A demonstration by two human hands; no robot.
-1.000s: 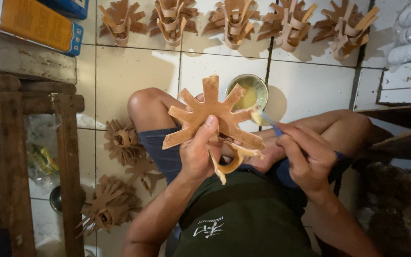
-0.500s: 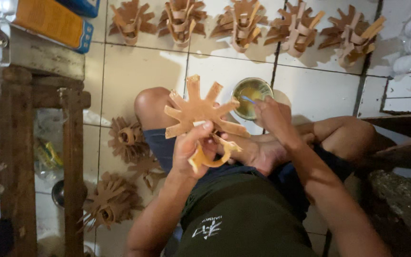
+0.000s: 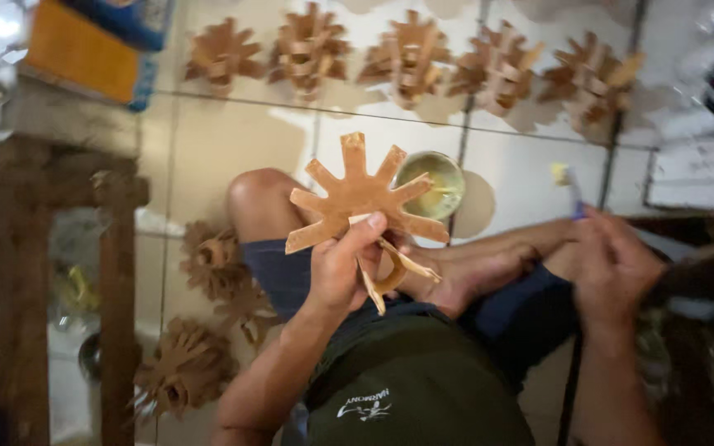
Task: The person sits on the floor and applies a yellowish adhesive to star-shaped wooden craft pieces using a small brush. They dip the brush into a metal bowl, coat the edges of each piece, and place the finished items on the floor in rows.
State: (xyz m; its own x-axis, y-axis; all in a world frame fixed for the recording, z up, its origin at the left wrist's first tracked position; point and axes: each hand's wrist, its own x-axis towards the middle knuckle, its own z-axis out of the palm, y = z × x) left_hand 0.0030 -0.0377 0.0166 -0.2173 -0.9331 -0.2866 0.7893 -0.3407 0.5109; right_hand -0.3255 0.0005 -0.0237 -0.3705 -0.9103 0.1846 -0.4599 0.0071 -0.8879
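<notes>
Person is sitting on the tiled floor [image 3: 233, 140] with the left hand [image 3: 342, 272] clamped around a star-shaped wooden piece [image 3: 357, 196], thumb pressing on its lower edge, and a couple of thin curved strips [image 3: 390, 268] are hanging under that grip too. The star is sitting up in front of the knees, just in front of a small glue bowl [image 3: 430, 183] on the floor. The right hand [image 3: 613, 264] is well off to the side, fingers closed tight around a small brush [image 3: 570, 186] with its pale tip pointing up. If you ask me, the trick here is keeping the star steady and tilted toward you so the slots between the spokes are easy to hit, and going light on the brush so nothing's dripping onto the legs. A row of finished wooden assemblies [image 3: 406, 58] is lining up along the far tiles, and more of them are piling up beside a wooden stool [image 3: 113, 272] on the left
</notes>
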